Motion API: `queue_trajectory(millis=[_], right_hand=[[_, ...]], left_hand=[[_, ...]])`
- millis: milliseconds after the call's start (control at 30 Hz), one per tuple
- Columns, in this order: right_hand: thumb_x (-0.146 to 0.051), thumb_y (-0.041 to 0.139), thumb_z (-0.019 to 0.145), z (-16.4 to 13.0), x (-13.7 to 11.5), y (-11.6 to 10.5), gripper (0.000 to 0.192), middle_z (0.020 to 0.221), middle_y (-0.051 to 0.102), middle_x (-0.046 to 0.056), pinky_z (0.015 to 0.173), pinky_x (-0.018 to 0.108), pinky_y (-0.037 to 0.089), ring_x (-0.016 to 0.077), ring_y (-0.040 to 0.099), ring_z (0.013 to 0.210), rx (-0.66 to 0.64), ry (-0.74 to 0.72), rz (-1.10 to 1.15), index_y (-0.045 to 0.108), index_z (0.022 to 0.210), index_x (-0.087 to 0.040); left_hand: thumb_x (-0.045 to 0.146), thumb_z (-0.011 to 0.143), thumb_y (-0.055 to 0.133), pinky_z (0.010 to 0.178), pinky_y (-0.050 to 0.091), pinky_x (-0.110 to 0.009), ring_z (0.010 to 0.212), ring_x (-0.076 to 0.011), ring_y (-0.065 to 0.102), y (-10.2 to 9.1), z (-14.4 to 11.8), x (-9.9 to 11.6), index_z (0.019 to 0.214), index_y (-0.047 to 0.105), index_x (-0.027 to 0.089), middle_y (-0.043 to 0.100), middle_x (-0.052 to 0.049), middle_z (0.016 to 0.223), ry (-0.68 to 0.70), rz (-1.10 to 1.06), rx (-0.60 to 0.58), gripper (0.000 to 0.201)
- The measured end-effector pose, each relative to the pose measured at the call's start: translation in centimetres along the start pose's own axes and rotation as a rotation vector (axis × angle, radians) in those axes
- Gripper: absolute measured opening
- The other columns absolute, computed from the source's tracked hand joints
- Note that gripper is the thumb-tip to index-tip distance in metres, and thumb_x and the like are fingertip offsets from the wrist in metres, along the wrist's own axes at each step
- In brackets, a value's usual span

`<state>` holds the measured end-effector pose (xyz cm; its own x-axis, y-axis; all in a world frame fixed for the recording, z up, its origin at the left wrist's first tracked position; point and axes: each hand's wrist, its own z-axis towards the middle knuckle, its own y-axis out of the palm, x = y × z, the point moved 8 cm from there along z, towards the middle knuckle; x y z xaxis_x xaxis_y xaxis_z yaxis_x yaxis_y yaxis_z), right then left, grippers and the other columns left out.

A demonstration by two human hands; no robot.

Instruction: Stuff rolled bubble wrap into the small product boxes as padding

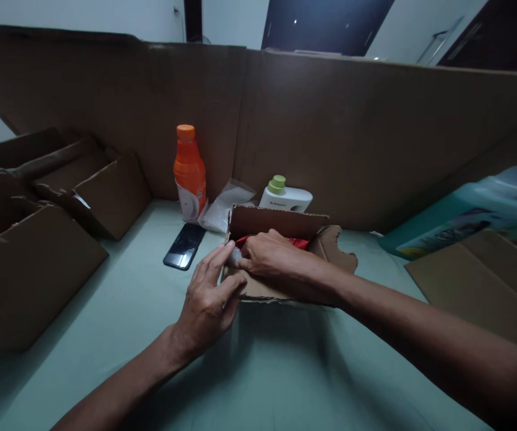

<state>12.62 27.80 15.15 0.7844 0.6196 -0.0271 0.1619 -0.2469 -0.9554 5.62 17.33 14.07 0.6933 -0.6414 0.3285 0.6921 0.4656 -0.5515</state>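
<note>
Cardboard box (280,224) sits open on the green table (119,323), a red item (297,242) already lying inside with the flaps not yet folded shut. Our right hand (270,254) reaches over its near edge, fingers curled on a small grey piece (234,257). Our left hand (207,299) lies flat and open against the box's left corner, gripping nothing.

I see a pale green table (119,323) carrying an orange bottle (189,173), a phone (184,246), a small cardboard box (276,222) and a white bottle (285,194).
</note>
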Motion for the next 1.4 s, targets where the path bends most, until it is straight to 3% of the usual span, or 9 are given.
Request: queue_trajectory(millis=[200,333,433,633,767,900,1067,1233,1400], right_hand=[[-0.045,0.057,0.094,-1.7,1.2,-1.6,0.034,0.088,0.078,0.011,0.079,0.035,0.041,0.0239,0.069,0.083,0.158,-0.045,0.104,0.077,0.089,-0.017],[-0.046,0.056,0.093,-12.5,6.2,-3.9,0.030,0.103,0.078,0.005,0.088,0.040,0.047,0.0248,0.070,0.094,0.729,0.046,0.305,0.075,0.102,-0.024],[-0.050,0.060,0.091,-21.5,12.2,0.3,0.024,0.104,0.077,0.005,0.090,0.045,0.051,0.0282,0.070,0.098,1.010,0.407,0.404,0.072,0.100,-0.031],[-0.057,0.068,0.076,-17.1,15.2,13.4,0.069,0.131,0.067,0.016,0.087,0.046,0.058,0.0343,0.066,0.117,0.768,0.444,0.803,0.054,0.134,-0.022],[-0.059,0.067,0.073,-10.9,13.7,14.5,0.069,0.121,0.070,0.019,0.083,0.045,0.058,0.0326,0.070,0.102,0.657,0.400,0.971,0.054,0.125,-0.016],[-0.057,0.059,0.079,-14.6,12.2,15.0,0.056,0.112,0.073,0.018,0.084,0.048,0.058,0.0332,0.072,0.095,0.679,0.486,0.910,0.057,0.117,-0.016],[-0.053,0.058,0.083,-23.0,6.7,18.8,0.038,0.100,0.076,0.012,0.090,0.049,0.059,0.0368,0.071,0.104,0.707,0.515,0.742,0.070,0.103,-0.023],[-0.046,0.057,0.087,-20.6,0.1,18.8,0.038,0.111,0.075,0.014,0.094,0.052,0.059,0.0378,0.070,0.108,0.653,0.284,0.752,0.074,0.111,-0.023],[-0.038,0.060,0.081,-19.6,-0.6,18.5,0.051,0.133,0.067,0.012,0.099,0.052,0.057,0.0373,0.065,0.121,0.624,0.177,0.768,0.066,0.131,-0.026]], left_hand=[[0.003,0.088,0.059,0.108,0.051,-0.051,0.139,-0.0304,0.049,-0.6,-0.8,0.2,0.132,0.054,0.021,0.038,-0.019,0.157,-0.040,-0.049,0.047,0.048],[0.014,0.090,0.063,0.103,0.054,-0.048,0.139,-0.0318,0.049,-2.5,-3.9,-2.7,0.150,0.038,0.026,0.037,-0.018,0.159,-0.262,-0.116,0.080,0.066],[0.023,0.091,0.063,0.099,0.057,-0.046,0.131,-0.0299,0.057,-2.9,-7.5,-6.4,0.153,0.036,0.029,0.044,-0.016,0.155,-0.542,-0.143,-0.005,0.067],[0.030,0.089,0.064,0.104,0.052,-0.051,0.142,-0.0337,0.046,0.7,-9.3,-8.6,0.158,0.024,0.026,0.036,-0.019,0.160,-0.771,-0.309,-0.096,0.080],[0.027,0.084,0.064,0.101,0.053,-0.051,0.137,-0.0340,0.051,6.2,-6.0,-7.4,0.152,0.032,0.017,0.046,-0.023,0.151,-0.733,-0.493,-0.159,0.076],[0.028,0.080,0.064,0.101,0.053,-0.048,0.122,-0.0301,0.062,8.4,-5.2,-4.4,0.139,0.047,0.013,0.066,-0.016,0.125,-0.686,-0.525,-0.165,0.063],[0.039,0.081,0.065,0.086,0.060,-0.042,0.099,-0.0285,0.071,2.7,-11.5,-0.2,0.109,0.068,0.020,0.074,-0.012,0.100,-0.724,-0.430,-0.160,0.034],[0.048,0.075,0.063,0.069,0.062,-0.044,0.072,-0.0301,0.071,-5.2,-15.7,-0.7,0.070,0.069,0.025,0.072,-0.007,0.069,-0.846,-0.220,-0.116,0.024],[0.052,0.073,0.068,0.075,0.062,-0.042,0.081,-0.0297,0.073,-5.8,-18.1,-1.8,0.084,0.070,0.020,0.076,-0.010,0.084,-1.003,-0.224,-0.084,0.034]])
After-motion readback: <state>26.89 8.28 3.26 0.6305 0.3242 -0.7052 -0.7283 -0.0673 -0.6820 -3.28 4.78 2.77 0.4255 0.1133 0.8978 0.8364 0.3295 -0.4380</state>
